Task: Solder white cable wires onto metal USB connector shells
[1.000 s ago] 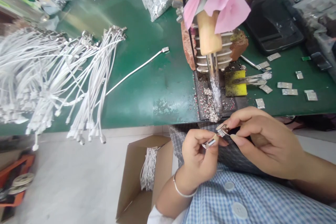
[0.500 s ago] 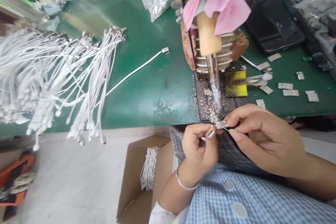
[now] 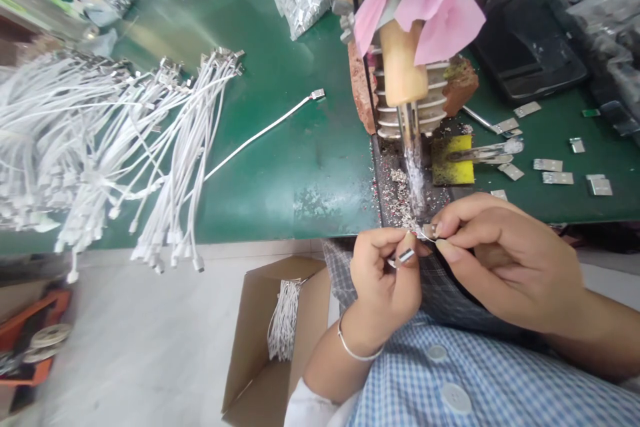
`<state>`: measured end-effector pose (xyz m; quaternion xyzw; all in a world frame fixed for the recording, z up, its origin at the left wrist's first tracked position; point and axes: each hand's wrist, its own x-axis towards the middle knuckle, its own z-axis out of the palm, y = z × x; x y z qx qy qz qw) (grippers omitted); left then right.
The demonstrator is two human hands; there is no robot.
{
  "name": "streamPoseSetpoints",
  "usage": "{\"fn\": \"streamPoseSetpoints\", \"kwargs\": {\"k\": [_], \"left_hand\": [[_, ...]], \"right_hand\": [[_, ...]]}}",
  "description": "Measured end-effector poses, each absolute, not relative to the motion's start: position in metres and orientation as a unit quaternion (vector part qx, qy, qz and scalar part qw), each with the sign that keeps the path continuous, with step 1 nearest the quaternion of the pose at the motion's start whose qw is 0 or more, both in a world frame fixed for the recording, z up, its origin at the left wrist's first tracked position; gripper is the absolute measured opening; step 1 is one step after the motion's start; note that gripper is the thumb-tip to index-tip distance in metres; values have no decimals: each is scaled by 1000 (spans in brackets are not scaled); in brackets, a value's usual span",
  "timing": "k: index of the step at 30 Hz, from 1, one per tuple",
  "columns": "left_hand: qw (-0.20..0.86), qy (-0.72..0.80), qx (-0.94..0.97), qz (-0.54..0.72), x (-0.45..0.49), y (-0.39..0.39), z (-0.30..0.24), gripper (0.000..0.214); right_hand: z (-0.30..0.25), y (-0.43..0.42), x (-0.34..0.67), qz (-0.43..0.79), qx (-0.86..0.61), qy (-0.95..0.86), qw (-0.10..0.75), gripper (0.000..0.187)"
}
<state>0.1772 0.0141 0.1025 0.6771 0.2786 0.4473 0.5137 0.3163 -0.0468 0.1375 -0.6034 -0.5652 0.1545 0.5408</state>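
Just below the bench edge, my left hand [image 3: 387,273] is closed in a pinch, with a metal USB plug [image 3: 405,256] lying against its thumb. My right hand [image 3: 505,260] pinches a thin, pale wire [image 3: 429,237] between thumb and fingers. Between the two sets of fingertips sits a small metal connector [image 3: 429,230]; which fingers bear it is hard to see. Right above them points the whitish tip of a soldering iron [image 3: 416,193], mounted with its wooden handle upward and pink cloth tied on top.
White USB cables [image 3: 170,147] lie heaped at left, one lone cable [image 3: 265,130] reaching right. Metal plug shells [image 3: 557,177] are scattered at right near a yellow sponge [image 3: 453,160]. Solder crumbs [image 3: 395,200] cover the dark plate. A cardboard box [image 3: 265,387] holding cables stands below.
Both hands have shifted slightly; the small connector is a little farther right and up, by the iron's tip. The USB plug on my left thumb has turned slightly.
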Motion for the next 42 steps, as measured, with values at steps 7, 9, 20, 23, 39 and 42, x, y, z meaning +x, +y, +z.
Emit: {"fn": "streamPoseSetpoints", "kwargs": {"k": [7, 9, 20, 23, 39, 42], "left_hand": [[472, 292, 706, 440, 176, 17, 104, 15], [469, 293, 708, 439, 176, 18, 105, 14], [452, 292, 717, 443, 177, 19, 111, 17], [460, 286, 712, 447, 177, 19, 110, 17], [456, 274, 714, 455, 177, 20, 110, 25], [448, 272, 721, 454, 174, 21, 110, 25]], "right_hand": [[140, -47, 317, 147, -613, -568, 529, 17], [141, -46, 318, 136, -613, -575, 525, 16], [143, -45, 319, 123, -617, -585, 512, 16], [143, -44, 319, 119, -616, -589, 510, 15], [145, -45, 321, 96, -608, -607, 502, 13], [145, -44, 319, 102, -607, -606, 504, 13]]}}
